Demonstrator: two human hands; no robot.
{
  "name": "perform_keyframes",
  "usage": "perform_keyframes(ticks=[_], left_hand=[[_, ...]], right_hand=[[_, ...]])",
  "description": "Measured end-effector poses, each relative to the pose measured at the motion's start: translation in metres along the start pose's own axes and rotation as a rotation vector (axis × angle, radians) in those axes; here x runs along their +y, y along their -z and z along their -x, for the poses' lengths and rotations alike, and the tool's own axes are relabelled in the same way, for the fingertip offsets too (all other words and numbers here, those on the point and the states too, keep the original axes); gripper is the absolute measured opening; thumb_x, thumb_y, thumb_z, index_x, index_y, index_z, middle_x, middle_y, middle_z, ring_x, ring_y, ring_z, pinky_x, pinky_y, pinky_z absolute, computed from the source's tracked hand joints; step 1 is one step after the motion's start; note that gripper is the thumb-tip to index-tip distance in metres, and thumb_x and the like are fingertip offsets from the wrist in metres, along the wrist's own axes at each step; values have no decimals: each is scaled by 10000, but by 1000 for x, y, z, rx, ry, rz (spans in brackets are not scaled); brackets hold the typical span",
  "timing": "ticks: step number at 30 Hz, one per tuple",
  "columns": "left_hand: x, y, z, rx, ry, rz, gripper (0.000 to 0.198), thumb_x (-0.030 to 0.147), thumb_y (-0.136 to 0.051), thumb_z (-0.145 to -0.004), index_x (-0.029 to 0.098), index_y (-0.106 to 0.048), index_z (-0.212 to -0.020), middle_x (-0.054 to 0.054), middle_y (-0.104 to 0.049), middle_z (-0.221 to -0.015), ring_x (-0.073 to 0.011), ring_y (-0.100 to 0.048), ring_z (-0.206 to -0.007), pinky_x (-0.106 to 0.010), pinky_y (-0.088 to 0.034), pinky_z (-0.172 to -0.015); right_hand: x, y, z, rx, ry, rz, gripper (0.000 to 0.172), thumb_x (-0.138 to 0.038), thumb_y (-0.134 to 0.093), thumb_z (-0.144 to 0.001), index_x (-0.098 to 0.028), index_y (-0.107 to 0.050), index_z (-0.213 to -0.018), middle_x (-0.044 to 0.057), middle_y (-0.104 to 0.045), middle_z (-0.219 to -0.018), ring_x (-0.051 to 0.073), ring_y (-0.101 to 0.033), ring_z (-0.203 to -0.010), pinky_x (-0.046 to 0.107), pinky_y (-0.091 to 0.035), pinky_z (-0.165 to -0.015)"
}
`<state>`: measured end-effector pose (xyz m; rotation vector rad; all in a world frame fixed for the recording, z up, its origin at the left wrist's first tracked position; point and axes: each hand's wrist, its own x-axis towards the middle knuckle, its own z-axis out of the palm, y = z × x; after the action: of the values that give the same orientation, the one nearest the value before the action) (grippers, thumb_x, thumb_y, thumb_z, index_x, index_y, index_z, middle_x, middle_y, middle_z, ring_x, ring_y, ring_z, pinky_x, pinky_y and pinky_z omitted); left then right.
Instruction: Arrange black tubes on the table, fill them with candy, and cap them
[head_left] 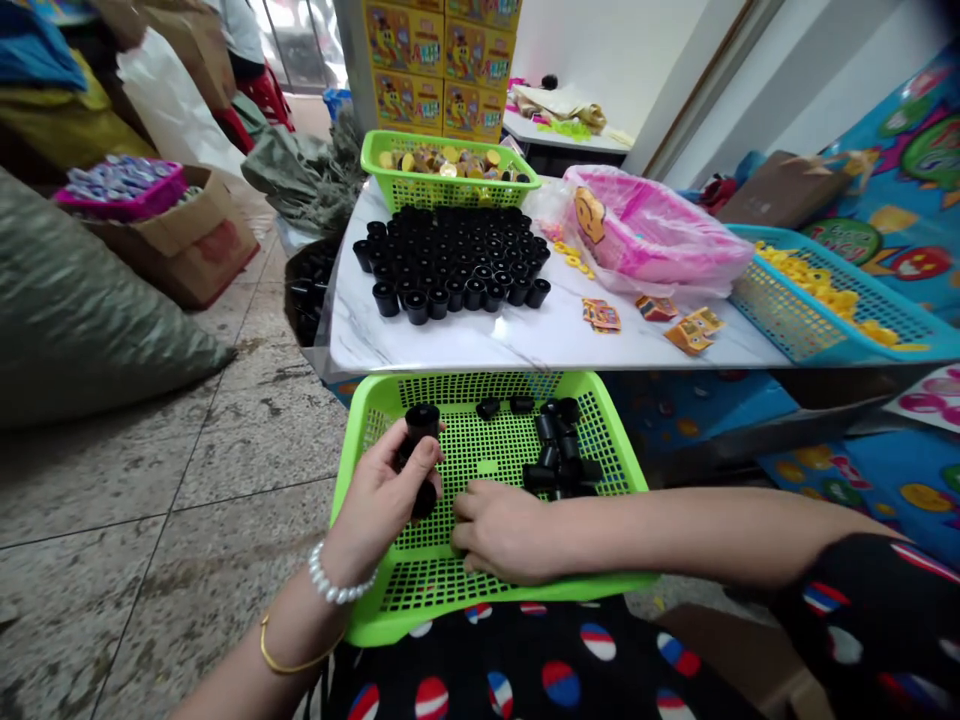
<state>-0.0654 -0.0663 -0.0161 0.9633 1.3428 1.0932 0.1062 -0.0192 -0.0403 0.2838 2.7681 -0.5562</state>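
My left hand point(382, 495) grips black plastic cylinders point(422, 422) above a lime-green mesh basket point(480, 378) on my lap. One cylinder stands out above my fingers, and another black piece shows below them. My right hand point(495, 530) lies palm down on the basket's mesh, fingers curled, and whatever is under them is hidden. A small heap of black cylinders point(559, 460) lies in the basket just beyond that hand. Several more black cylinders point(450, 260) stand upright in tight rows on a white marble table point(525, 345).
A green basket of gold pieces point(450, 170), a pink plastic bag point(652, 225), small printed packets point(656, 308) and a blue basket of yellow pieces point(825, 300) sit on the table. A grey sack point(82, 310) and cardboard box point(187, 240) stand on the tiled floor.
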Motion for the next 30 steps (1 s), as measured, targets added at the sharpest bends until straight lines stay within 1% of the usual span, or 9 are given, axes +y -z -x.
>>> perform_keyframes(ticks=[4, 7, 9, 12, 15, 20, 24, 27, 30], left_hand=[[2, 1, 2, 32, -41, -63, 366, 483, -602, -869, 191, -575, -1088, 40, -536, -587, -104, -476, -461, -192, -354, -384], [3, 0, 3, 47, -118, -118, 308, 405, -638, -846, 191, -620, -1067, 21, -591, -629, -121, -538, -530, -217, -429, -443], [1, 0, 2, 52, -190, -164, 274, 373, -654, -830, 193, -649, -1037, -18, -667, -754, -152, -617, -661, -262, -513, -563], [-4, 0, 0, 70, -249, -282, 275, 364, -681, -813, 199, -668, -1032, -65, -717, -979, -201, -664, -870, -360, -551, -775], [-9, 0, 0, 57, -262, -385, 305, 373, -685, -821, 211, -667, -1078, -83, -721, -1075, -229, -672, -956, -430, -534, -873], [-8, 0, 2, 34, -293, -413, 293, 370, -682, -828, 218, -672, -1077, -79, -730, -1076, -239, -682, -975, -430, -544, -876], [-6, -2, 2, -23, -243, -353, 326, 388, -676, -828, 214, -669, -1103, -73, -726, -1094, -228, -674, -979, -409, -532, -882], [-6, -1, 1, -53, -228, -312, 307, 384, -657, -834, 209, -679, -1085, -60, -730, -1046, -216, -671, -937, -386, -530, -849], [-7, -1, 1, -59, -227, -330, 301, 393, -655, -827, 204, -691, -1059, -45, -725, -977, -203, -657, -867, -358, -520, -796]], right_hand=[[-3, 3, -2, -105, 39, -102, 252, -251, -539, -899, -94, -667, -1050, 151, -645, -1005, 237, -605, -933, 352, -500, -833], [3, 15, 8, -58, -13, -322, 394, -149, -597, -780, -97, -592, -1170, 144, -642, -1073, 230, -625, -946, 335, -526, -802], [10, 24, 16, 72, -111, -469, 392, -130, -632, -720, -115, -593, -1110, 118, -651, -1023, 220, -635, -905, 333, -538, -770], [24, 40, 27, 438, -276, -783, 369, -163, -688, -716, -141, -560, -1061, 83, -650, -1001, 181, -653, -854, 321, -557, -743], [34, 58, 35, 701, -197, -1077, 377, -204, -738, -740, -155, -565, -1071, 69, -662, -1021, 159, -667, -915, 328, -563, -831], [32, 70, 38, 772, -7, -1095, 436, -236, -671, -850, -205, -580, -1276, 85, -642, -1188, 170, -623, -1091, 393, -490, -1000], [29, 64, 30, 902, -137, -1136, 266, -286, -677, -849, -206, -679, -1103, 63, -670, -1102, 165, -634, -1009, 384, -515, -957], [25, 58, 26, 991, -188, -1282, 429, -243, -724, -791, -239, -618, -1207, 41, -642, -1028, 151, -631, -926, 337, -565, -846], [18, 56, 27, 940, -165, -1186, 434, -201, -685, -811, -267, -624, -1236, 33, -589, -1008, 147, -602, -929, 331, -553, -850]])
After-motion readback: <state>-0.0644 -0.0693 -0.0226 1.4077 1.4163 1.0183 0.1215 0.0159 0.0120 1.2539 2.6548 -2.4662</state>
